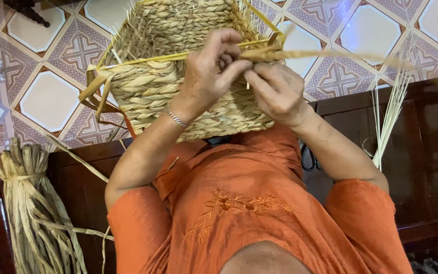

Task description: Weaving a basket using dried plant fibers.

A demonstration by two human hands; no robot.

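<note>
Woven basket (178, 71) rests on the lap against the orange tunic (249, 203), rim tipped toward the hands so the unfinished edge is within reach; its inside faces away, so contents cannot be told. Left hand (211, 71) is curled nearly closed, thumb and fingers pinching a flat straw strand (325, 53) at the rim, and right hand (277, 91) is also mostly closed, fingertips gripping the same strand beside it. Bundle of straw (31, 203) lies at the left, thin stalks (389, 116) stand at the right.

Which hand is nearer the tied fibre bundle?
Left. The left hand grips the basket, above and right of the bundle in view; the right hand, pinching a strand, sits farther off.
</note>
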